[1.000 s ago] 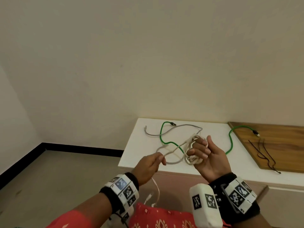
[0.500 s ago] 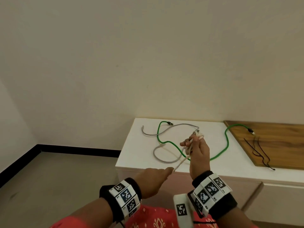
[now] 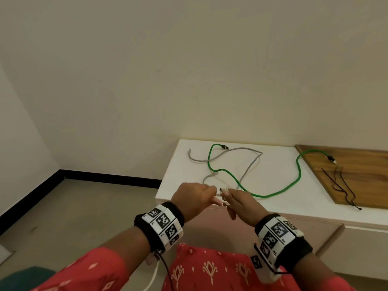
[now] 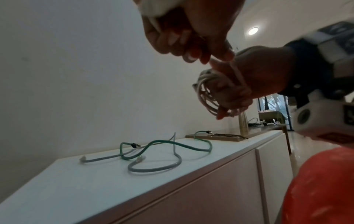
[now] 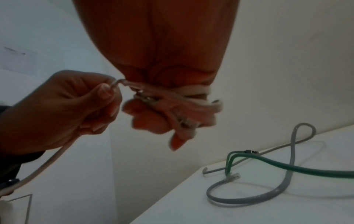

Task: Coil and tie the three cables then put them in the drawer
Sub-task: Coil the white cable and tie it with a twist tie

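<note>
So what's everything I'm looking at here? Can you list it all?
white cable: one, off-white, coiled round the right hand, free end pinched by the left hand
green cable: one, green, loose on the cabinet top, one end on the board
grey cable: one, grey, loose on the cabinet top, crossing the green one
black ties: thin, black, count unclear, on the board
wooden board: one, brown, right end of the cabinet
cabinet: one, white top, against the wall
left hand: holds the cable end
right hand: holds the coil

Two cables (image 3: 247, 164) on cabinet top (image 3: 273, 206)
</note>
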Tool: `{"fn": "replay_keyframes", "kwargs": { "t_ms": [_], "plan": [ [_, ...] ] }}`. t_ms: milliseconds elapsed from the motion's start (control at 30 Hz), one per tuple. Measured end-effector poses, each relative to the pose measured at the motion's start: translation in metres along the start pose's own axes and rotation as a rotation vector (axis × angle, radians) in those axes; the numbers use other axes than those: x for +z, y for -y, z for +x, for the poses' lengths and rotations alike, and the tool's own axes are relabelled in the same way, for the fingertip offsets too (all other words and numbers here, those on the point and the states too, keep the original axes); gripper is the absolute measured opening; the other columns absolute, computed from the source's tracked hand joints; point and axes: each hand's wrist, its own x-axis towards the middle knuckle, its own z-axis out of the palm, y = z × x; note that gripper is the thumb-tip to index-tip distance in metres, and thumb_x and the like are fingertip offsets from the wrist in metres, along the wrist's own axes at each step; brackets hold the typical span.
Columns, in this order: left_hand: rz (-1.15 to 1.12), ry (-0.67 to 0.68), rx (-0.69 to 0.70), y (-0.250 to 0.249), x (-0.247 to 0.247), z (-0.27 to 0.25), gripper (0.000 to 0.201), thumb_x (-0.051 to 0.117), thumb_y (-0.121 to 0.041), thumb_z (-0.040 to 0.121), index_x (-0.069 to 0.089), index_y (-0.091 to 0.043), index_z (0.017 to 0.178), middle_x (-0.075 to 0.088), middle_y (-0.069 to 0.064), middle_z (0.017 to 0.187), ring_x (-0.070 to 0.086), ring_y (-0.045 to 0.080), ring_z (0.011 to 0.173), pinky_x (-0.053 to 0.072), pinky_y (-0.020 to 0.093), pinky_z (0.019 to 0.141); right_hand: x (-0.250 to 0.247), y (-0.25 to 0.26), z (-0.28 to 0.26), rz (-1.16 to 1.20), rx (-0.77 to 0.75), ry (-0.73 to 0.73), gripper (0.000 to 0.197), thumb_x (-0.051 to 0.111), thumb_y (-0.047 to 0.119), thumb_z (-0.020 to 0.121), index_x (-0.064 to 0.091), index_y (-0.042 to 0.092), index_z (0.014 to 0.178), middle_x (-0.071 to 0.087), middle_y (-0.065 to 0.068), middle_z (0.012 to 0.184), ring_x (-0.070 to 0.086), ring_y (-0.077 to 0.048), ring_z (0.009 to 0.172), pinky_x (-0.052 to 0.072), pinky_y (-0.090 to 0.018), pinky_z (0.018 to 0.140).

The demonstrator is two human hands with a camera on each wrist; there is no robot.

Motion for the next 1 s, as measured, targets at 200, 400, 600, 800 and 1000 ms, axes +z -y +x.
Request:
{"fn": "replay_keyframes", "kwargs": {
  "t_ms": [200,400,600,800,1000],
  "plan": [
    [-0.261,0.059,-0.249,0.004,-0.004,0.003,0.052,0.032,-0.054,0.087,0.055,-0.01,0.07,0.057,-0.002,0.055,0.049,0.016,0.045,0.034,0.024,0.044,-0.008,0.012,-0.006,0.38,0.072,0.128,0.047,0.036,0.037,0.095,0.05,0.011,0.058,0.04,0.006,0.033,0.042,-0.011,0.035,0.052,-0.026,0.058],
    [-0.576,0.207,-0.374,0.003,0.002,0.0,0.043,0.031,-0.044,0.089,0.055,-0.008,0.084,0.05,-0.009,0.064,0.046,0.013,0.058,0.036,0.027,0.06,-0.024,0.014,-0.01,0.682,0.158,0.006,0.052,0.041,0.032,0.094,0.043,0.014,0.045,0.028,0.001,0.034,0.031,-0.017,0.033,0.048,-0.025,0.047],
    [-0.492,0.397,-0.428,-0.002,0.0,0.0,0.047,0.029,-0.053,0.09,0.056,-0.017,0.078,0.06,-0.002,0.056,0.056,0.012,0.056,0.042,0.025,0.065,-0.04,0.01,-0.009,0.78,0.172,-0.102,0.051,0.041,0.029,0.094,0.041,0.013,0.045,0.027,0.003,0.034,0.025,-0.014,0.03,0.048,-0.03,0.051],
    [-1.137,0.538,-0.769,-0.001,-0.007,0.006,0.023,0.046,-0.009,0.093,0.049,-0.013,0.071,0.064,0.007,0.065,0.061,0.009,0.047,0.043,0.017,0.04,-0.04,0.016,-0.008,0.713,0.167,-0.068,0.051,0.042,0.029,0.094,0.042,0.012,0.046,0.029,0.003,0.033,0.029,-0.014,0.03,0.049,-0.029,0.052],
    [-1.211,0.359,-0.899,0.001,-0.004,0.004,0.022,0.047,0.004,0.089,0.05,-0.011,0.073,0.064,0.01,0.072,0.067,0.014,0.058,0.055,0.022,0.058,-0.033,0.024,-0.007,0.81,0.145,-0.001,0.051,0.039,0.029,0.094,0.039,0.012,0.046,0.028,0.002,0.034,0.027,-0.014,0.029,0.047,-0.03,0.052]
  ]
}}
